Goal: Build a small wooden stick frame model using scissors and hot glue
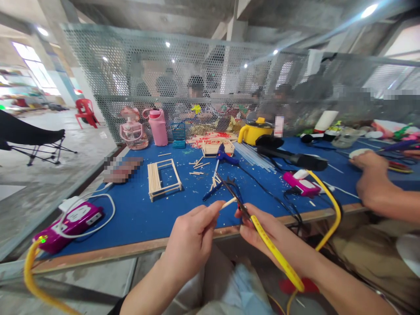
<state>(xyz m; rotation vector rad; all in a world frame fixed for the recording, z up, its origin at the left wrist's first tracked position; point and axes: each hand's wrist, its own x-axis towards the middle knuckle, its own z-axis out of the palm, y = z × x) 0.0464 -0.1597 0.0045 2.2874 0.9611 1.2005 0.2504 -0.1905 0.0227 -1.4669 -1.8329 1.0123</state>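
Note:
My left hand (193,234) is closed, pinching a short, pale wooden stick (229,203) between thumb and fingers. My right hand (265,236) grips long-nose pliers with a yellow handle (274,249); their dark jaws (234,192) meet the stick's free end. Whether the jaws are fully closed on it, I cannot tell. Beyond my hands on the blue table lie a small wooden stick frame (164,177), a blue glue gun (226,156) and several loose sticks (198,165). A second stick structure (210,149) stands behind the glue gun.
Purple power strips (70,225) (303,183) with cables lie left and right. Toward the mesh partition (183,74) stand a pink bottle (158,127), a yellow pot (256,132) and clear glue sticks (254,156). A co-worker's hand (370,162) works at right.

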